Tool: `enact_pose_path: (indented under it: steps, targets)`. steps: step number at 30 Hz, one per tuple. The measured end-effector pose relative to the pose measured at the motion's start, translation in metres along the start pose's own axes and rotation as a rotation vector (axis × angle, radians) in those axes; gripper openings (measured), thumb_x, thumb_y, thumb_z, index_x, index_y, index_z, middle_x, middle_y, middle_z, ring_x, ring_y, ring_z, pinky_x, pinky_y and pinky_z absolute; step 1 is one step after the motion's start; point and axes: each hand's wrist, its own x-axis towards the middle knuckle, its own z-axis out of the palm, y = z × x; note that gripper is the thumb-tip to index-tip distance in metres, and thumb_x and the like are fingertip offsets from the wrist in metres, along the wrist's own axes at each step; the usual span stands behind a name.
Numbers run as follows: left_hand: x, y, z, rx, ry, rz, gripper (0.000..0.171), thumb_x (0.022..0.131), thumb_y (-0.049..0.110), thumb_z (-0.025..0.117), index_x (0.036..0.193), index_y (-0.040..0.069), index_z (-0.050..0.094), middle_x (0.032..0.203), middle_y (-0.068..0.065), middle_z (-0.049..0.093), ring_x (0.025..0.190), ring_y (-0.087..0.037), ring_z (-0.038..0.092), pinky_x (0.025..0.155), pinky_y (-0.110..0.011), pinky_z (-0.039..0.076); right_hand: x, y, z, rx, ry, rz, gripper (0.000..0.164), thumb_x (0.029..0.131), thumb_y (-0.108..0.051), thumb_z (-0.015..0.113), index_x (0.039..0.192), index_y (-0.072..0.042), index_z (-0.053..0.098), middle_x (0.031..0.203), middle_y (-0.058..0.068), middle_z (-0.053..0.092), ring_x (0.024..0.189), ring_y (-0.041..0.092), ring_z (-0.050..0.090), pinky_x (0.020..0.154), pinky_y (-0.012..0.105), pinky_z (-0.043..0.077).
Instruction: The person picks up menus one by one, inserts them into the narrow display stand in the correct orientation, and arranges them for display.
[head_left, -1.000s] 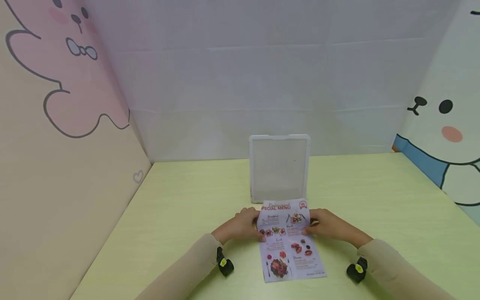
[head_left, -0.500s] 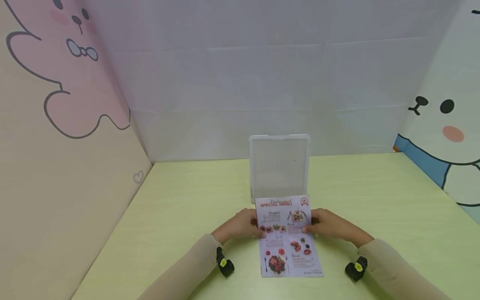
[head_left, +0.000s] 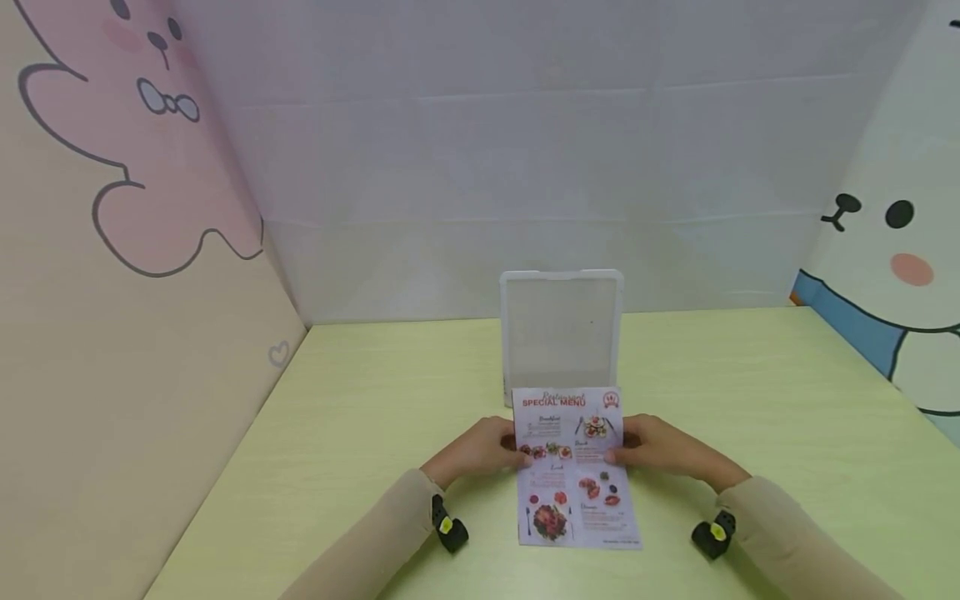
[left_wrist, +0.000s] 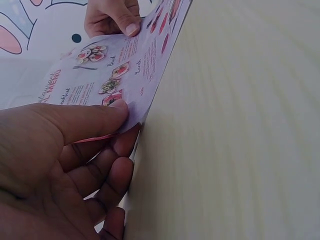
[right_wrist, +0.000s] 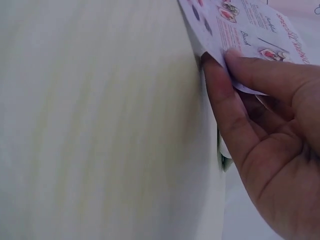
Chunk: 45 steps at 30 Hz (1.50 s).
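A printed restaurant menu sheet (head_left: 558, 475) lies between my two hands, its upper part lifted toward the stand behind it. My left hand (head_left: 483, 450) pinches the left edge, thumb on the printed face and fingers underneath, as the left wrist view shows (left_wrist: 65, 155). On the opposite edge my right hand (head_left: 660, 446) pinches the sheet the same way, thumb on top. Behind the menu stands an upright clear panel with a white frame (head_left: 561, 333); the sheet's top edge overlaps its lower part in the head view.
The pale yellow-green table (head_left: 375, 400) spreads around the hands. A white wall sheet (head_left: 465, 167) hangs at the back. Side walls with cartoon animals (head_left: 165, 183) flank the table. Black wrist cameras (head_left: 450, 529) sit on both wrists.
The menu's curled top has straightened flat, and the sheet has shifted slightly away toward the framed panel. Both hands keep their hold on its edges.
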Motion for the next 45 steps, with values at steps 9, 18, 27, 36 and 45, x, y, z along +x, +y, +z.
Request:
enact_pose_path:
  steps: [9,18,27,36,45]
  targets:
    - [0.001,0.000,-0.004,-0.022,0.026,-0.002,0.014,0.087,0.015,0.071,0.101,0.012,0.073,0.090,0.001,0.073,0.074,-0.011,0.059,0.065,-0.024,0.045,0.001,-0.002,-0.003,-0.017,0.040,0.011,0.033,0.092,-0.019,0.065,0.115,0.005,0.063,0.098,0.010,0.071,0.083,0.011,0.066,0.073,0.021,0.052]
    - [0.002,0.002,-0.007,-0.011,0.053,0.010,0.012,0.088,0.016,0.070,0.098,0.009,0.073,0.086,0.000,0.074,0.064,-0.009,0.057,0.054,-0.022,0.041,0.003,-0.007,-0.006,0.023,0.057,0.015,0.032,0.091,-0.017,0.065,0.113,0.007,0.063,0.097,0.013,0.072,0.083,0.014,0.068,0.072,0.023,0.054]
    - [0.005,0.008,-0.012,0.000,0.097,0.041,0.015,0.089,0.019,0.069,0.101,0.010,0.073,0.089,-0.002,0.074,0.074,-0.008,0.063,0.064,-0.022,0.046,0.004,-0.013,-0.014,0.025,0.093,0.030,0.031,0.091,-0.015,0.065,0.112,0.008,0.062,0.097,0.016,0.071,0.084,0.020,0.069,0.072,0.027,0.056]
    - [0.009,0.010,-0.016,-0.025,0.141,0.046,0.019,0.090,0.019,0.067,0.105,0.009,0.072,0.093,-0.005,0.074,0.077,-0.011,0.066,0.066,-0.025,0.046,0.007,-0.015,-0.020,0.042,0.150,0.043,0.037,0.091,-0.016,0.066,0.118,0.008,0.059,0.101,0.018,0.071,0.087,0.021,0.068,0.074,0.032,0.057]
    - [0.010,0.015,-0.022,-0.069,0.173,0.061,0.019,0.091,0.020,0.066,0.106,0.010,0.072,0.097,-0.005,0.075,0.087,-0.013,0.069,0.073,-0.028,0.047,0.007,-0.023,-0.026,0.057,0.220,0.062,0.036,0.092,-0.016,0.065,0.120,0.006,0.059,0.102,0.017,0.070,0.088,0.020,0.068,0.078,0.037,0.056]
